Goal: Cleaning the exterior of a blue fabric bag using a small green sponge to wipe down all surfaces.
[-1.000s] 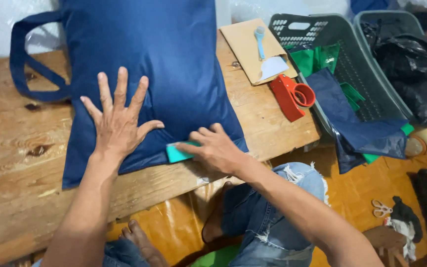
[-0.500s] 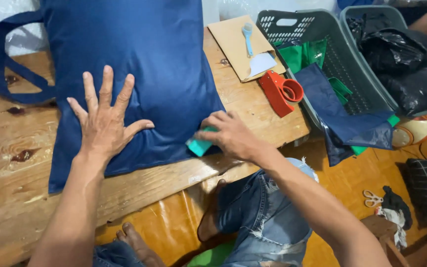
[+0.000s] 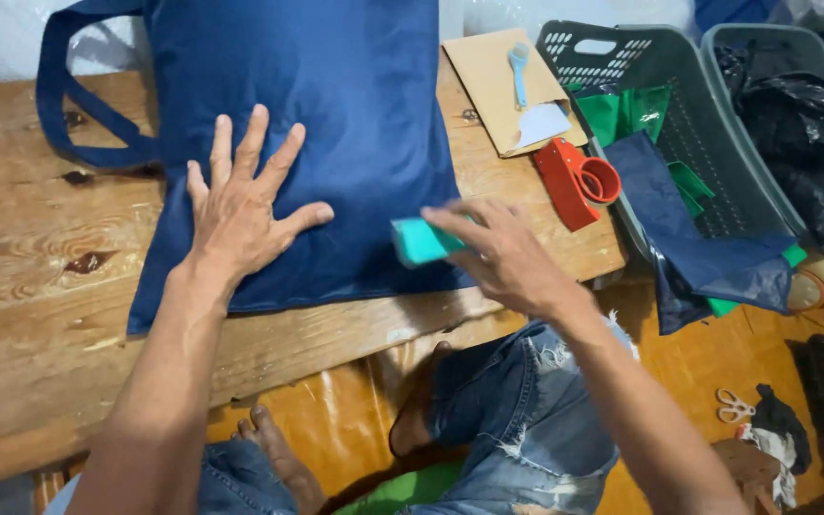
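A dark blue cloth tote bag [image 3: 326, 105] lies flat on a wooden table [image 3: 40, 277], its handle looping off to the far left. My left hand [image 3: 240, 205] presses flat on the bag with fingers spread. My right hand [image 3: 503, 253] grips a small teal block [image 3: 422, 240] at the bag's lower right corner, held just above the fabric near the table's front edge.
A brown envelope [image 3: 498, 81] with a light blue tool and a white card lies beyond the bag. A red tape dispenser [image 3: 574, 181] sits at the table's right end. Grey baskets [image 3: 717, 162] hold green and blue cloth and black plastic. Scissors [image 3: 734, 405] lie on the floor.
My right hand has slid the teal block rightward along the bag's lower edge and lifted it slightly. My left hand stays pressed on the bag.
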